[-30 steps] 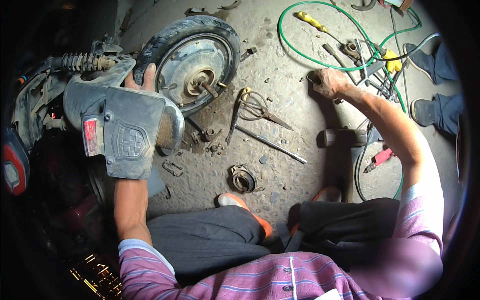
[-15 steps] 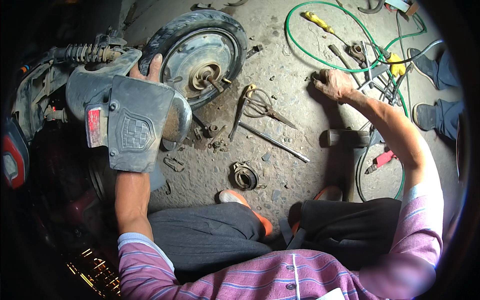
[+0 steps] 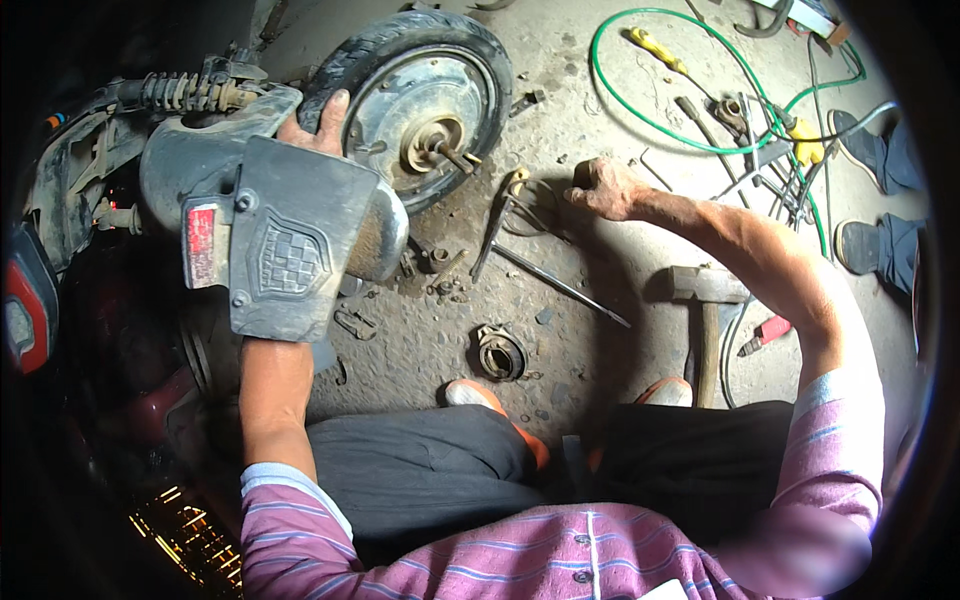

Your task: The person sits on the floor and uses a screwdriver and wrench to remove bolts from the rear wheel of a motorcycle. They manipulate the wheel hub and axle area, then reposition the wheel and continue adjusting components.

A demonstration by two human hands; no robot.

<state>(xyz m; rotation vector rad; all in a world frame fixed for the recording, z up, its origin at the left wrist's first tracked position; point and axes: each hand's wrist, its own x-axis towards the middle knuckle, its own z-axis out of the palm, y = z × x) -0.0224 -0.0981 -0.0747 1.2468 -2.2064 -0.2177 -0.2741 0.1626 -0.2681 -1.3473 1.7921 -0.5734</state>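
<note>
My left forearm passes behind a dark mudguard flap (image 3: 290, 235) with a red reflector on its side. Above the flap, two spread fingers of my left hand (image 3: 318, 125) rest against the tyre of a dusty scooter wheel (image 3: 425, 110); the flap hides the rest of that hand. The wheel stands tilted beside the mudguard, its axle sticking out of the hub. My right hand (image 3: 605, 190) is closed, held over the floor beside the handles of a pair of scissors (image 3: 530, 210), partly in shadow. What it holds, if anything, is hidden in the fingers.
A long metal rod (image 3: 565, 285) and a ring-shaped part (image 3: 500, 353) lie near my feet. To the right are a hammer (image 3: 707, 290), a green hose (image 3: 597, 65), a yellow-handled tool (image 3: 655, 48) and several wrenches. Another person's shoes (image 3: 858, 245) stand at the far right.
My right hand has moved left, away from the pile of tools, to beside the scissors. My left hand stays at the tyre. The whole view has shifted slightly.
</note>
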